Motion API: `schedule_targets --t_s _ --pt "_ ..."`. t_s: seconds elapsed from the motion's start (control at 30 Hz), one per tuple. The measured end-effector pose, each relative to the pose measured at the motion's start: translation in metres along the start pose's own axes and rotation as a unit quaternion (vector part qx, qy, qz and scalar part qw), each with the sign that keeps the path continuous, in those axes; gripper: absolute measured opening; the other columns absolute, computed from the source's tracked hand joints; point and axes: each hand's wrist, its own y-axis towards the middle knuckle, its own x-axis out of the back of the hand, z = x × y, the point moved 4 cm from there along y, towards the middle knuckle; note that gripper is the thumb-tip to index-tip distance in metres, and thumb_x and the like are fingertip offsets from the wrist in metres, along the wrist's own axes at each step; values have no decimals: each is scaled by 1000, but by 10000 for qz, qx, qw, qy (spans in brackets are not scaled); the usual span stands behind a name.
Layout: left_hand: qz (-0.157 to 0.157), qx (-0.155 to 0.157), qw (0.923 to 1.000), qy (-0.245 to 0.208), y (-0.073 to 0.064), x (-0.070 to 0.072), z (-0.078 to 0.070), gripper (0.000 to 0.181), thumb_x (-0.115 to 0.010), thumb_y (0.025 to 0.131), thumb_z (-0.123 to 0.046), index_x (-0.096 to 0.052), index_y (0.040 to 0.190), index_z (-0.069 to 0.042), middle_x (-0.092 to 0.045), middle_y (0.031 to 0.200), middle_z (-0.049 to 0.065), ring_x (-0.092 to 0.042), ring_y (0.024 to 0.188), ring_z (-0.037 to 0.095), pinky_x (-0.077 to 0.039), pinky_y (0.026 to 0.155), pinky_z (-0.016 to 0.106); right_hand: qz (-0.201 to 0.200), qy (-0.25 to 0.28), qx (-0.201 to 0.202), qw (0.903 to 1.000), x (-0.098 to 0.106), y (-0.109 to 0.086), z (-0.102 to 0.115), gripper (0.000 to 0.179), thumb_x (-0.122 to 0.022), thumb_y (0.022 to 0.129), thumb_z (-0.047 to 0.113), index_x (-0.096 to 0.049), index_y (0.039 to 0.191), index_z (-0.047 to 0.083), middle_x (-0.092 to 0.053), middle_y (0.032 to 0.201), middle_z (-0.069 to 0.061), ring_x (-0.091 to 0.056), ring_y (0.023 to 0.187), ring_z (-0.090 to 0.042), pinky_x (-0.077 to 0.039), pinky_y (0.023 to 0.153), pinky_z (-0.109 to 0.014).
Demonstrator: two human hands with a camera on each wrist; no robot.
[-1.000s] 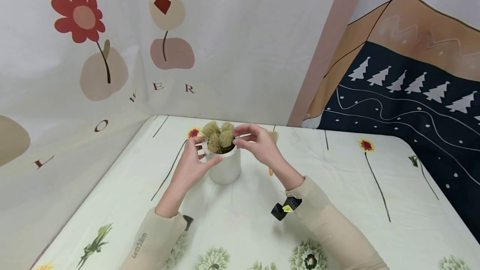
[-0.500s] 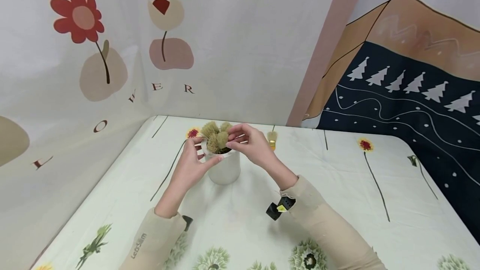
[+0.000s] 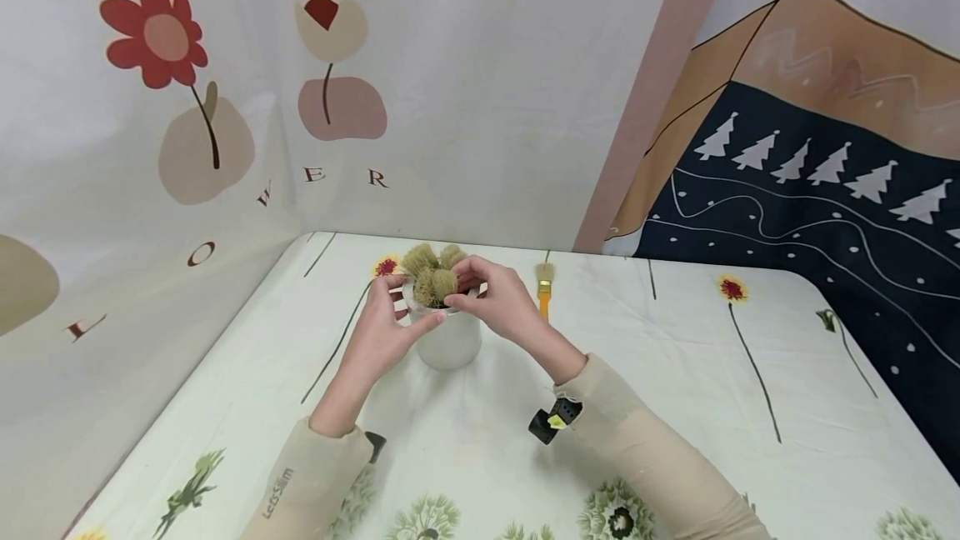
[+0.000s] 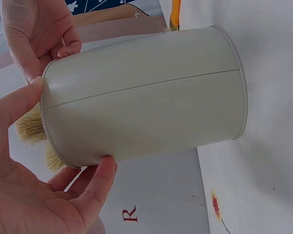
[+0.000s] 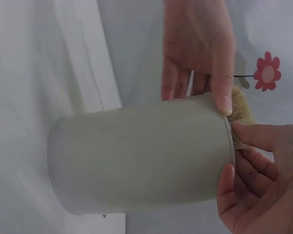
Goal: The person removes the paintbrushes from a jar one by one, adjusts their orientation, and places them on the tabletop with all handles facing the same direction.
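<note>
An off-white cylindrical brush holder stands upright on the table, with several tan-bristled brushes in it, bristles up. My left hand grips the holder near its rim; in the left wrist view the thumb lies at the rim and the fingers press the opposite side. My right hand is at the right of the rim, pinching the front right brush just below its bristles. In the right wrist view the thumb touches the tan bristles, while other fingers reach over the rim. The brush handles are hidden inside the holder.
Behind my right hand, a flat paintbrush with an orange handle lies on the table. The white tablecloth has printed flowers. Printed curtains hang behind the table and along its left.
My right hand has moved left and slightly down, from the holder's right rim onto the front right brush. More of the orange-handled paintbrush shows. The left hand keeps its grip.
</note>
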Motion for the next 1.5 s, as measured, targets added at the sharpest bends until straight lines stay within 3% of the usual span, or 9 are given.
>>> schedule_targets --t_s 0.2,0.57,0.83,1.5 --pt "4 10 10000 14 0 0 -1 81 -75 90 -27 -24 145 3 -31 153 20 -43 139 38 -45 115 48 -130 -226 204 9995 -3 0 -1 25 -74 89 12 -66 113 6 -74 100 -9 -71 93 -21 -58 74 -24" --pt "-9 -3 10000 -6 0 0 -1 81 -75 90 -26 -24 145 4 -33 152 21 -43 138 39 -46 114 49 -441 -41 406 9982 3 -1 1 27 -75 88 10 -65 113 5 -75 97 -11 -72 87 -23 -60 69 -24" --pt "2 0 10000 2 -1 0 -1 81 -75 90 -26 -23 145 4 -31 153 21 -43 139 39 -45 115 48 -698 -16 478 9964 12 1 7 28 -74 89 10 -64 115 3 -76 100 -12 -73 93 -24 -63 79 -30" --pt "19 48 10000 17 -1 0 -2 82 -75 90 -26 -23 146 4 -32 154 22 -42 139 40 -45 115 48 -958 436 732 9918 35 6 21 26 -71 92 10 -64 117 4 -74 105 -14 -72 98 -25 -63 85 -32"
